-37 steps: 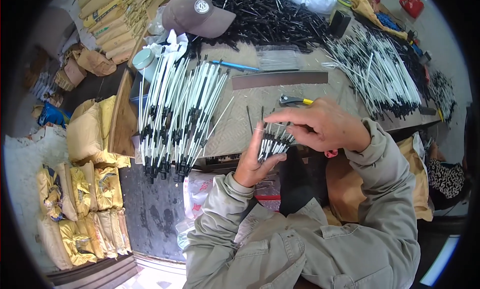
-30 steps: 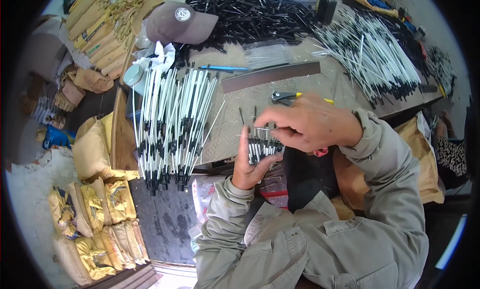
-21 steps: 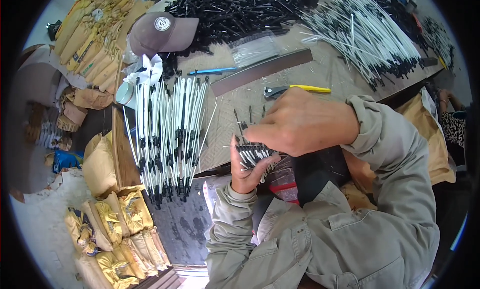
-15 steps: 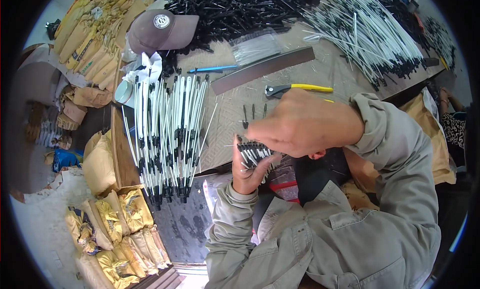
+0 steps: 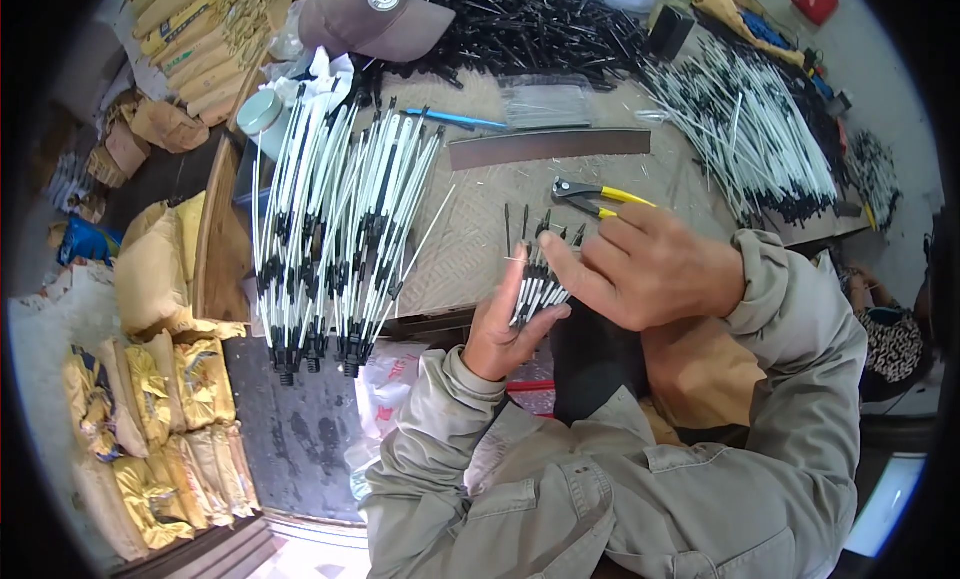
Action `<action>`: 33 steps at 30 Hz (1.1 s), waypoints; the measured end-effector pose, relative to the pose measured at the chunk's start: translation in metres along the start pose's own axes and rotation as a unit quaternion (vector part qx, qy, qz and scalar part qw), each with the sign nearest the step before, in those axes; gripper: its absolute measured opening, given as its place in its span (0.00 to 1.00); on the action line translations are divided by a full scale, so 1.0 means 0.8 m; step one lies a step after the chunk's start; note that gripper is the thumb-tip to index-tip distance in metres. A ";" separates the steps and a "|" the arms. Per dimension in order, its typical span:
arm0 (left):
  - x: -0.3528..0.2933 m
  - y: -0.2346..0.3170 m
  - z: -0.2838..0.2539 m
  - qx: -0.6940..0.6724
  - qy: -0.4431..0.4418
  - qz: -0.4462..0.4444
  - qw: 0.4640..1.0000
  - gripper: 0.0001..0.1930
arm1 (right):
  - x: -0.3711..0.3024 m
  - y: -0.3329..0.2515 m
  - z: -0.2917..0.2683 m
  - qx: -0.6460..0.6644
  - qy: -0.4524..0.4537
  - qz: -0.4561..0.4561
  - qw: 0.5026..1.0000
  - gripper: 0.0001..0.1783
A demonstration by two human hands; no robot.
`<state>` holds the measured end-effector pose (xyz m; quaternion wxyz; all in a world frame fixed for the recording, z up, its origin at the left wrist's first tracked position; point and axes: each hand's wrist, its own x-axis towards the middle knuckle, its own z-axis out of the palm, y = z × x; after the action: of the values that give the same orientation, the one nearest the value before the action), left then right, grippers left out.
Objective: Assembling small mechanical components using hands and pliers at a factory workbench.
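My left hand (image 5: 503,324) is wrapped round a bundle of thin white rods with black ends (image 5: 540,287), held upright above my lap at the table's front edge. A thin pale pin (image 5: 514,259) sticks out sideways near the bundle's top, beside my left fingertips. My right hand (image 5: 655,269) is closed, fingers curled, one digit stretched to the black ends; whatever lies in its grip is hidden. Just beyond it on the table lie end-cutting pliers with yellow handles (image 5: 600,194). Several black rod tips (image 5: 527,219) rise behind the bundle.
A large sheaf of white rods (image 5: 340,219) overhangs the table's left front edge. Behind lie a flat brown bar (image 5: 550,148), a clear bag of thin pins (image 5: 545,101), a blue tool (image 5: 455,119), a cap (image 5: 375,21) and black parts (image 5: 540,29). More rods (image 5: 755,129) lie right.
My right hand has drawn back to the right from over the bundle, uncovering more of its top. My left hand still holds the bundle. The whole view has shifted.
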<state>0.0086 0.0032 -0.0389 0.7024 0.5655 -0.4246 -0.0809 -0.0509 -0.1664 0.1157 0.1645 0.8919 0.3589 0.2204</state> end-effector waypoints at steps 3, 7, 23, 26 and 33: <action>0.003 0.006 0.000 0.046 -0.011 0.028 0.998 0.39 | -0.001 0.002 -0.002 -0.101 -0.001 -0.056 0.993 0.23; 0.002 -0.001 -0.002 0.050 -0.034 -0.014 0.998 0.40 | -0.005 0.008 0.000 0.087 -0.006 0.029 0.996 0.19; -0.016 -0.016 0.009 -0.055 0.002 -0.056 0.997 0.26 | 0.006 0.027 -0.020 0.690 -0.156 0.376 0.599 0.13; -0.005 -0.003 0.002 -0.078 -0.044 -0.104 0.990 0.23 | 0.001 0.020 -0.015 0.595 -0.130 0.342 0.716 0.15; -0.004 0.011 0.007 -0.177 0.012 -0.107 0.978 0.25 | -0.015 0.046 -0.030 0.067 -0.050 0.209 0.974 0.14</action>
<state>-0.0001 0.0041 -0.0327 0.7833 0.4758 -0.3323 -0.2227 -0.0499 -0.1974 0.1493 0.0720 0.9661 0.1699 0.1806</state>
